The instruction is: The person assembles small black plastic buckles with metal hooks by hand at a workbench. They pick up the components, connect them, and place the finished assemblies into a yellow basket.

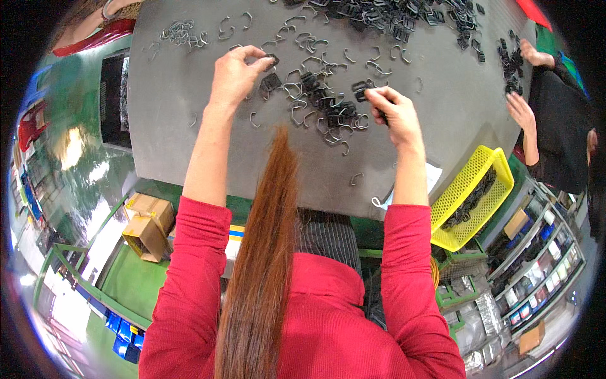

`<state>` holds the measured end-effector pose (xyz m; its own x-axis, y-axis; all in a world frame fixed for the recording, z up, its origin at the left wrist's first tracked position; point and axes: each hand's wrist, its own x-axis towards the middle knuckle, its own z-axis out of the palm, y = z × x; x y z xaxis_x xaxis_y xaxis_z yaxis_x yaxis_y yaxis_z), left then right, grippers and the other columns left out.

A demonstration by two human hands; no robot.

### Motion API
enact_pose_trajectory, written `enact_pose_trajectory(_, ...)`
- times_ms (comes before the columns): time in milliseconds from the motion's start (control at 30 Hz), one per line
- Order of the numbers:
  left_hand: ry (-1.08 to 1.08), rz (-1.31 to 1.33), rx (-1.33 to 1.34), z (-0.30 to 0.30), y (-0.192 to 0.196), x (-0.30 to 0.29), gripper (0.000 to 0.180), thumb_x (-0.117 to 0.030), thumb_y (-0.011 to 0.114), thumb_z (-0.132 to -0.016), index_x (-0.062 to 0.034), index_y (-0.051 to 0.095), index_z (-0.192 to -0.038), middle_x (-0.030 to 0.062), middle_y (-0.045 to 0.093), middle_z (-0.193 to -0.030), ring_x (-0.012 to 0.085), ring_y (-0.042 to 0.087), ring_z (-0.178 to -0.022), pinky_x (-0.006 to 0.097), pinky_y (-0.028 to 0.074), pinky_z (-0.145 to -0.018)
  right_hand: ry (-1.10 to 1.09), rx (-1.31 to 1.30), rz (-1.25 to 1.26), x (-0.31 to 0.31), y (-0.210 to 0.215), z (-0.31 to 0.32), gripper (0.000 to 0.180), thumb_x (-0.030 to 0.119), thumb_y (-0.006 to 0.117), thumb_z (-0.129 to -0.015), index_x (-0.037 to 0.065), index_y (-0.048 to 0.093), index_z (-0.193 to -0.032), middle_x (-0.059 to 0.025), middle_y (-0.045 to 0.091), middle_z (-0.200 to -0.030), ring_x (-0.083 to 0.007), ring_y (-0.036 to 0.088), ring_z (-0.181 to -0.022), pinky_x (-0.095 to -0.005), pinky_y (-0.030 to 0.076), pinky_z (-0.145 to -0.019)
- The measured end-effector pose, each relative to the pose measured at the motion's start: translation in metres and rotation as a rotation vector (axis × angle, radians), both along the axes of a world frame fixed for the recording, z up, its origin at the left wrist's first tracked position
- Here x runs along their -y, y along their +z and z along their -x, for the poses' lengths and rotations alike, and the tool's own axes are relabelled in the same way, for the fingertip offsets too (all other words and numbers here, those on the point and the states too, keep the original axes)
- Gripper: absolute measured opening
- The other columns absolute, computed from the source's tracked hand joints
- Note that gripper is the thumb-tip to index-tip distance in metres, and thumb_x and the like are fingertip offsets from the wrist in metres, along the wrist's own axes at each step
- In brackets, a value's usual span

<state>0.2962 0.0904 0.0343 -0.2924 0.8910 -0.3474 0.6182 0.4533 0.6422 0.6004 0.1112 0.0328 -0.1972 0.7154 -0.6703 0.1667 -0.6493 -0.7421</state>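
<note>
My left hand (235, 77) is closed in a pinch on a small black plastic piece (271, 61), above the grey table. My right hand (396, 112) is also closed, with a black slotted plastic buckle (362, 90) at its fingertips. A dark piece (383, 117) shows under its curled fingers; what it is I cannot make out. Between the hands lies a loose heap of black buckles (320, 100) mixed with bent metal wire hooks (297, 114). Another black buckle (270, 83) rests just below my left fingertips.
A big pile of black buckles (385, 16) covers the table's (170, 126) far side. More wire hooks (183, 33) lie far left. At right stand a yellow basket (470, 189) of black parts and a co-worker, whose hands (521, 112) are on the table. A face mask (432, 177) lies near the edge.
</note>
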Motion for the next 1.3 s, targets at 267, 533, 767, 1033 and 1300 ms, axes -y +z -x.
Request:
enact_pose_trajectory(267,0.330,-0.060,1.176,0.037,0.014,0.038,0.029,-0.028,0.062,-0.086,-0.0050,0.062,-0.104,0.0025,0.062,-0.082,0.0122,0.061,-0.073,0.022,0.049,-0.060,0.120,0.328,-0.034,0.002,-0.005,-0.028,0.020,0.026,0.074,-0.074,0.008,0.066,-0.076,0.0038,0.053,-0.060,-0.0049,0.045,-0.051,-0.0210,0.033,-0.048)
enact_pose_trajectory(533,0.236,0.053,0.517,0.016,-0.021,0.044,0.029,-0.037,0.067,-0.079,-0.0082,0.062,-0.083,0.0037,0.063,-0.076,0.0147,0.061,-0.074,0.030,0.049,-0.063,-0.036,-0.294,0.096,0.015,-0.009,-0.048,0.021,0.024,0.068,-0.080,0.006,0.063,-0.088,-0.0009,0.056,-0.070,-0.0108,0.054,-0.063,-0.0200,0.039,-0.050)
enact_pose_trajectory(767,0.003,-0.010,0.115,-0.007,-0.022,0.045,0.027,-0.028,0.071,-0.074,-0.0080,0.063,-0.091,0.0070,0.064,-0.077,0.0165,0.061,-0.072,0.030,0.048,-0.067,0.052,-0.410,0.053,0.003,0.000,0.009,0.031,0.028,0.063,-0.083,0.006,0.058,-0.104,-0.0038,0.059,-0.086,-0.0154,0.059,-0.075,-0.0220,0.045,-0.048)
enact_pose_trajectory(1033,0.242,-0.039,1.386,0.005,0.007,0.065,0.019,-0.024,0.057,-0.087,-0.0079,0.061,-0.097,0.0061,0.063,-0.088,0.0140,0.060,-0.082,0.022,0.047,-0.056,0.697,0.840,-0.661,-0.003,-0.020,0.117,0.040,0.037,0.071,-0.072,0.006,0.061,-0.094,-0.0132,0.064,-0.095,-0.0307,0.062,-0.091,-0.0405,0.050,-0.078)
enact_pose_trajectory(1300,0.040,-0.056,0.286,-0.063,-0.022,0.039,0.026,-0.032,0.069,-0.077,-0.0068,0.061,-0.076,0.0054,0.063,-0.072,0.0157,0.060,-0.065,0.029,0.047,-0.061,0.128,-0.705,0.048,-0.011,0.014,0.021,0.023,0.014,0.059,-0.085,0.005,0.055,-0.105,-0.0066,0.059,-0.088,-0.0158,0.060,-0.079,-0.0178,0.038,-0.044)
